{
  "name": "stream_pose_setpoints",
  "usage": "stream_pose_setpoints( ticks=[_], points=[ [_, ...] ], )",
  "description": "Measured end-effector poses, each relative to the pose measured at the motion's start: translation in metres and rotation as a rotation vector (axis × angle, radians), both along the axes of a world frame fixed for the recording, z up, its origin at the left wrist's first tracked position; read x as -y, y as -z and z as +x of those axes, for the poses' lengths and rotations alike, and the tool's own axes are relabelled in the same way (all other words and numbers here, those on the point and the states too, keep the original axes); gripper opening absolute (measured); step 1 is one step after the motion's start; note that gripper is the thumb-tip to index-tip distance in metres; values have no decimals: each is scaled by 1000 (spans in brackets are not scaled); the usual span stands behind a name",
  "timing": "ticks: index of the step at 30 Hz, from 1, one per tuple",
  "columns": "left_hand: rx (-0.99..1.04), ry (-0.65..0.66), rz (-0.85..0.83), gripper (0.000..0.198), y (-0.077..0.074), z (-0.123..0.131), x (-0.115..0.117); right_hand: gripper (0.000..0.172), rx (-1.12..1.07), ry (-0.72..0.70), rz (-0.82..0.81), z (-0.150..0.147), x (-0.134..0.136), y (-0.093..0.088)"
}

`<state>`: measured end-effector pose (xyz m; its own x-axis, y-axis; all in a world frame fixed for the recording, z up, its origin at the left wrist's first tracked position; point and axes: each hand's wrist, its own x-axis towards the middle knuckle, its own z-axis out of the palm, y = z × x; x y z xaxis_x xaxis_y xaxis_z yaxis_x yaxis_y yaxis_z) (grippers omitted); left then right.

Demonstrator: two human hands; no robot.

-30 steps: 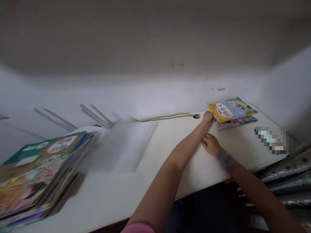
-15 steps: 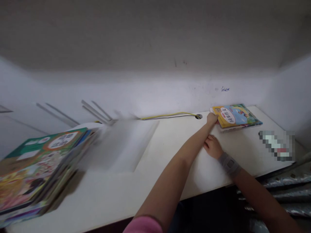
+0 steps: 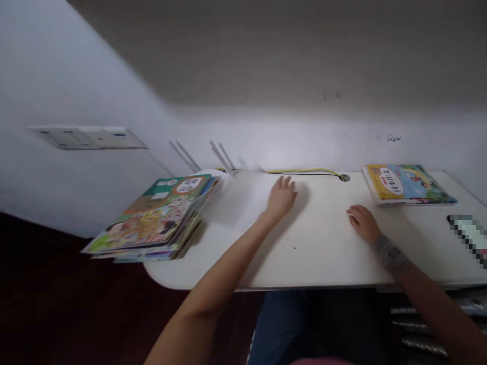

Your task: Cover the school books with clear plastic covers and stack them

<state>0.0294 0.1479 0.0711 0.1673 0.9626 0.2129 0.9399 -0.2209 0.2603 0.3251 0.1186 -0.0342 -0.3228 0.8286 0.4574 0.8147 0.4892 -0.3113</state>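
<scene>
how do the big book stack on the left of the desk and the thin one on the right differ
The left stack is much thicker, many books deep, while the right stack is only a thin pile. The left stack's edges are uneven and its end overhangs the desk, while the right stack sits neatly on top. The left stack's top cover is green and busy; the right stack's is yellow and blue. Both lie flat, with a white oval title on top.

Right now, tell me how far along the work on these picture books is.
Looks done: a yellow-and-blue picture book lies flat and squared at the right end of the white desk. In hand: nothing; the left hand and right hand rest open and empty on the desktop. Left: the thick stack of picture books sits piled at the desk's left end, not yet handled in this view.
</scene>
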Motion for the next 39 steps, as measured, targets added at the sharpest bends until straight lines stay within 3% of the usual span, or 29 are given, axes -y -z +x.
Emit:
stream_pose_setpoints(
  ticks=[3,5,9,12,16,18,21,22,23,25,28,31,34,37,39],
  points=[
    [-98,-241,-51,44,16,-67,22,26,8,-3,8,-1,3,-1],
    [-138,-326,-123,40,28,-93,33,26,5,-10,10,0,4,-1],
    [-169,-353,-229,29,40,-113,45,27,-21,-13,5,5,4,-1],
    [-152,-367,-227,30,35,-112,47,28,-45,-8,7,0,9,-6],
    [-44,-372,-178,29,16,-90,49,30,-152,-125,-56,-47,39,-17],
    [33,-318,-154,28,4,-65,54,45,-277,-151,-94,-86,62,-22],
    [270,-107,-132,35,-20,-18,74,80,-536,-77,-87,-141,90,-28],
    [540,43,-119,38,-30,-4,83,85,-604,-26,-47,-153,95,-32],
    [784,173,-119,41,-41,7,94,87,-653,30,0,-159,98,-36],
    [1093,306,-102,46,-63,18,115,82,-664,153,124,-156,98,-47],
    [1280,267,-23,56,-81,3,137,55,-508,273,346,-112,91,-67],
    [1322,82,48,62,-65,-32,141,41,-308,262,485,-53,93,-86],
    [1226,-116,34,65,-21,-63,136,43,-38,247,461,-13,107,-92],
    [899,-245,-83,56,25,-78,137,46,204,169,303,0,120,-81],
    [586,-318,-135,48,45,-79,140,44,329,106,195,1,123,-65]
  ],
)
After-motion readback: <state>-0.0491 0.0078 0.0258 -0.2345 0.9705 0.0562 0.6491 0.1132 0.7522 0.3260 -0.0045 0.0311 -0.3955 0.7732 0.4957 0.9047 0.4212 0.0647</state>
